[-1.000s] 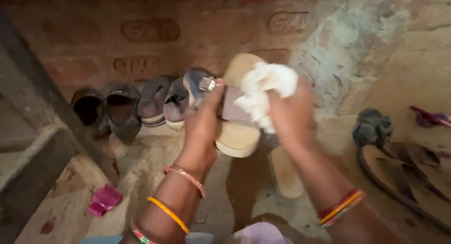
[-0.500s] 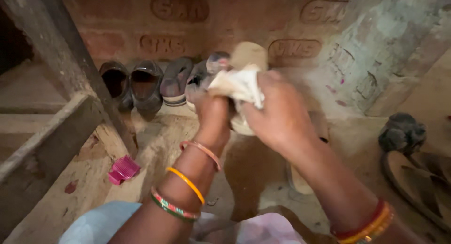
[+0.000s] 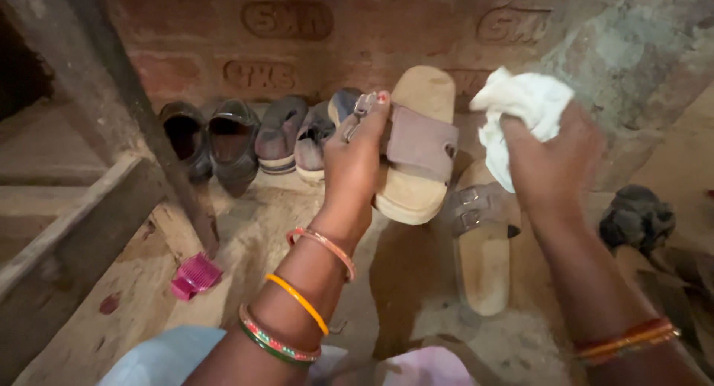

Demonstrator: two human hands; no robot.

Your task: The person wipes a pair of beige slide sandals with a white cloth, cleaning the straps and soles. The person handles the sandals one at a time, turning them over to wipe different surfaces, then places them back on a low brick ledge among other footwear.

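Tan strapped sandal [image 3: 416,144] raised upright in left hand [image 3: 355,163], fingers gripping its left edge, right hand [image 3: 550,163] just right of it, apart, clutching crumpled white cloth [image 3: 520,107], matching sandal [image 3: 482,245] on floor below

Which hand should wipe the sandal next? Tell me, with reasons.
Probably the right hand: it already grips the white cloth beside the sandal, while the left hand is busy holding that sandal up.

Rear brick wall [image 3: 186,36] with stamped bricks, patched with rough plaster [image 3: 632,51] at right. Dusty earthen floor [image 3: 260,230]; dark wooden frame [image 3: 89,170] at left. Dim, warm light.
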